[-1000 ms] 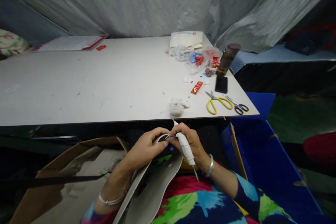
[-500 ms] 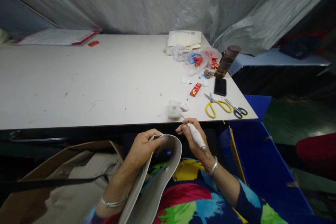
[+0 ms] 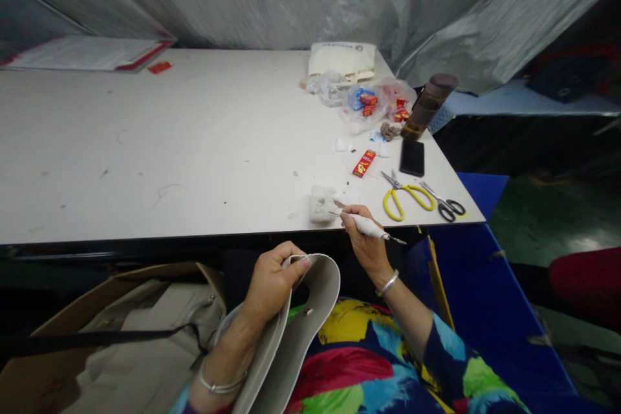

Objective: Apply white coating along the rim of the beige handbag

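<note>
My left hand [image 3: 274,281] pinches the upper edge of a bent, light-grey leather-like bag piece [image 3: 315,310], thumb on top. The piece curves open toward my lap, and a small metal stud shows on its inner face. My right hand [image 3: 363,236] is closed around a white-handled pointed tool [image 3: 366,226], with thin metal at both ends. Its tip is at a whitish, translucent lump [image 3: 322,207] by the table's front edge; whether they touch I cannot tell.
On the table [image 3: 204,142] lie yellow-handled scissors [image 3: 405,197], black-handled scissors [image 3: 449,206], a phone [image 3: 412,157] and a red packet [image 3: 363,163]. Behind them are a brown bottle [image 3: 429,107] and plastic bags [image 3: 354,107]. At left, a cardboard box [image 3: 206,275] holds grey pieces [image 3: 155,317].
My right hand has swung the tool from steeply tilted to nearly level and brought its tip to the whitish lump. My left hand keeps its hold, with the piece slightly lower.
</note>
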Motion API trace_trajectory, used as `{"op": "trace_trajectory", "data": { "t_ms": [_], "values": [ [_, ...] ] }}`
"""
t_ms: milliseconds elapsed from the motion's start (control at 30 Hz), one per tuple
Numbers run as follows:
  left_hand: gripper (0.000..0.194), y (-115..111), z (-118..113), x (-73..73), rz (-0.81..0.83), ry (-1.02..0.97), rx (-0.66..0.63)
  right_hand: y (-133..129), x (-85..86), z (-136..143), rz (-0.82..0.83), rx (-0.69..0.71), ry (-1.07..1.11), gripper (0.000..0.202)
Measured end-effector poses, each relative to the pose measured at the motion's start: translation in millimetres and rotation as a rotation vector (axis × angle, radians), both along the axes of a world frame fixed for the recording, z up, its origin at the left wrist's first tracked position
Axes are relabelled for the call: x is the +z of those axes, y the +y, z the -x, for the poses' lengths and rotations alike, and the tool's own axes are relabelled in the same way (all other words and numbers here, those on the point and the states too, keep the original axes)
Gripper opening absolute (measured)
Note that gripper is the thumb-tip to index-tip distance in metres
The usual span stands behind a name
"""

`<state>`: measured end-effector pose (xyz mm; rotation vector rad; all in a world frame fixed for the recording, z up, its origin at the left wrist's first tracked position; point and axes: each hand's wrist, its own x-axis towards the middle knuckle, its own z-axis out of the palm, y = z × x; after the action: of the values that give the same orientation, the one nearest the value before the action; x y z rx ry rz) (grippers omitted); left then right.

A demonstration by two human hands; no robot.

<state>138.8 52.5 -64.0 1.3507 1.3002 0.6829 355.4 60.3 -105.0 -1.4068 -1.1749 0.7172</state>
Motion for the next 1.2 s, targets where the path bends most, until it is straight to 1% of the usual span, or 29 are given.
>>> {"op": "trace_trajectory", "data": {
  "t_ms": [200, 367, 533, 700, 900, 1000, 1200],
  "values": [
    [0.028, 5.4, -2.9, -6.0, 0.080, -0.048, -0.036, 3.2, -2.9, -2.8, 0.033, 0.003, 0.005, 0.034],
    [0.028, 12.1, 1.0, -2.8, 0.070, -0.012, -0.089, 6.4, -5.5, -4.4, 0.044, 0.008, 0.019, 0.033],
    [0.025, 12.8, 0.5, 0.1, 0.086, -0.007, -0.172, 8.0, -6.1, -4.7, 0.030, 0.010, 0.014, 0.033],
    [0.025, 14.4, 0.4, -0.7, 0.056, 0.024, -0.161, 6.6, -4.5, -4.9, 0.008, 0.006, 0.021, 0.029],
    [0.028, 16.8, 1.6, -4.0, 0.047, 0.052, -0.165, 10.5, -11.0, -4.3, -0.015, 0.015, 0.015, 0.028],
    [0.028, 16.7, 1.0, -6.2, 0.066, 0.042, -0.154, 12.3, -12.6, -2.7, -0.057, 0.030, -0.046, 0.027],
    [0.031, 16.2, -1.6, -9.5, 0.124, 0.030, -0.100, 13.8, -8.1, 0.0, -0.137, 0.042, -0.248, 0.024]
  ]
}}
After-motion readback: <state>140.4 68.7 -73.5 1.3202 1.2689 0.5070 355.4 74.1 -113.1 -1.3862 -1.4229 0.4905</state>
